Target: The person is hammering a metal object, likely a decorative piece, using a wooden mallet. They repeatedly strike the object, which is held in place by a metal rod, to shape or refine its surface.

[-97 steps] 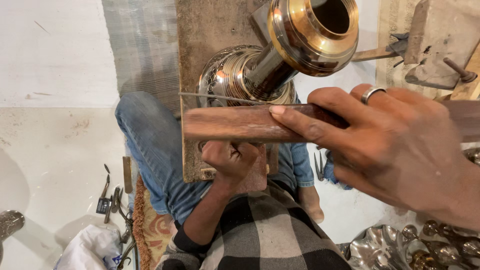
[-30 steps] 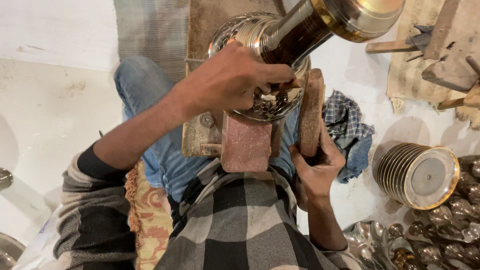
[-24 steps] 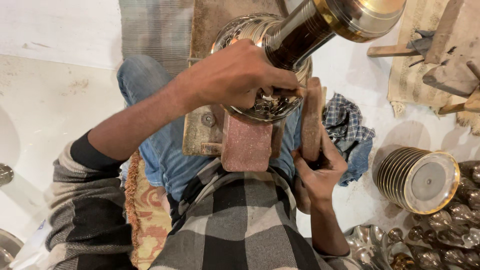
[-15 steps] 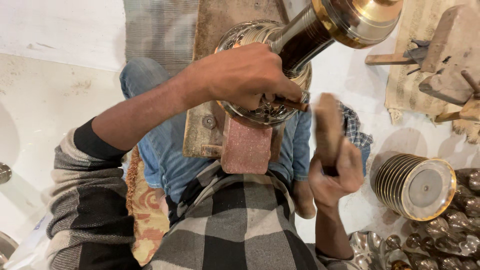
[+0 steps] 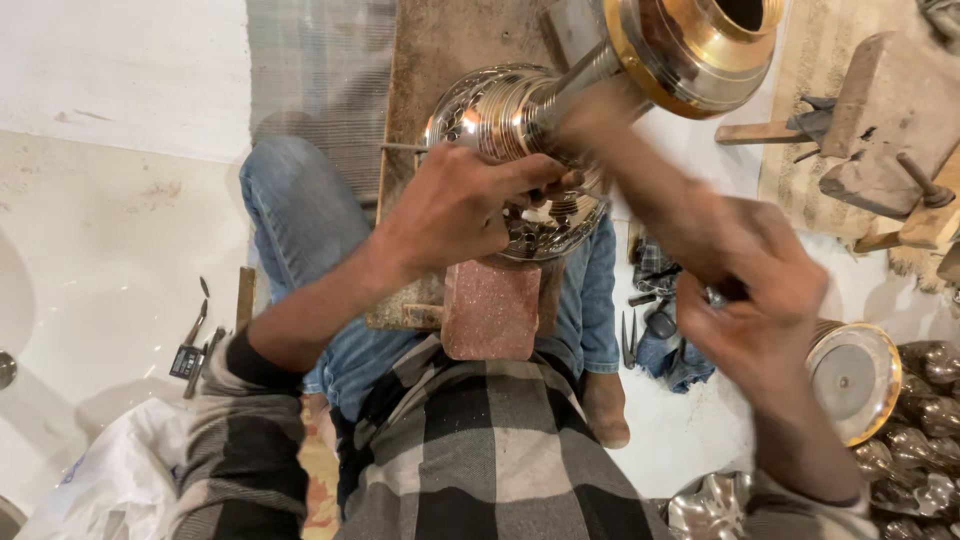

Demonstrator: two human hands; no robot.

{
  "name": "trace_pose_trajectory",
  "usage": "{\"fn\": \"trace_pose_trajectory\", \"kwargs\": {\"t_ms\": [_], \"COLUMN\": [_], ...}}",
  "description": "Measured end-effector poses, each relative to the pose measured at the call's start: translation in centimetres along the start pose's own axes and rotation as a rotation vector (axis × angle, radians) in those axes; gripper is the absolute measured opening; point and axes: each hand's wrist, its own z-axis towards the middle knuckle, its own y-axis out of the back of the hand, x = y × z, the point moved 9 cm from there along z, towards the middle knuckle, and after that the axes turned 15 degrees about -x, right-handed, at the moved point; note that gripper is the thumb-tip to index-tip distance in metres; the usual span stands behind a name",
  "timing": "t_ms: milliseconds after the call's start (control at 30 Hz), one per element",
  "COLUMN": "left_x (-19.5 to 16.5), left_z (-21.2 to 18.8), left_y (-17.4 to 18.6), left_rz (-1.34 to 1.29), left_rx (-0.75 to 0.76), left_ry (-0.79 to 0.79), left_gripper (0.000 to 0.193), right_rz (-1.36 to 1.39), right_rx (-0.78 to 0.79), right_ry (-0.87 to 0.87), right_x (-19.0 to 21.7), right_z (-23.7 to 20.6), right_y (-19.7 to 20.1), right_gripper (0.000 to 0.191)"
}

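While the left hand pins a small tool against the engraved brass vessel over the red block, the blurry right hand grips something unclear. Looks mid-chasing; next strike needs aim.

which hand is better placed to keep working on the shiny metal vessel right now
Probably the left. The left hand rests on the patterned metal vessel, fingers at its lower rim above the reddish block. The right hand is blurred, off to the side and clear of the vessel.
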Motion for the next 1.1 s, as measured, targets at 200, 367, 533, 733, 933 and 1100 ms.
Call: {"fn": "trace_pose_trajectory", "kwargs": {"t_ms": [200,367,533,733,933,1100], "left_x": [-0.4,-0.7,2.3,0.8,-1.3,-3.0], "left_z": [-2.5,-3.9,-5.1,-0.1,2.8,3.3], "left_y": [1.9,2.4,2.7,2.3,-1.1,-2.6], "left_rz": [0.054,0.11,-0.505,-0.527,-0.333,-0.219], "left_rx": [-0.301,-0.502,-0.736,-0.309,0.276,0.501], "left_ry": [0.153,0.273,0.601,0.261,-0.082,-0.298], "left_gripper": [0.046,0.046,0.029,0.038,0.061,0.054], "right_rz": [-0.175,-0.299,0.259,0.721,0.772,0.671], "right_rx": [0.183,0.302,0.076,-0.484,-0.272,-0.36], "right_ry": [0.24,0.318,0.169,-1.111,-1.505,-1.233], "right_x": [3.2,3.5,0.9,-11.1,-9.8,-9.4], "right_z": [5.1,6.4,4.0,-11.2,-23.2,-21.7], "right_y": [-0.7,0.2,0.5,-11.2,-16.8,-13.8], "right_gripper": [0.063,0.075,0.061,0.021,0.018,0.017]}}
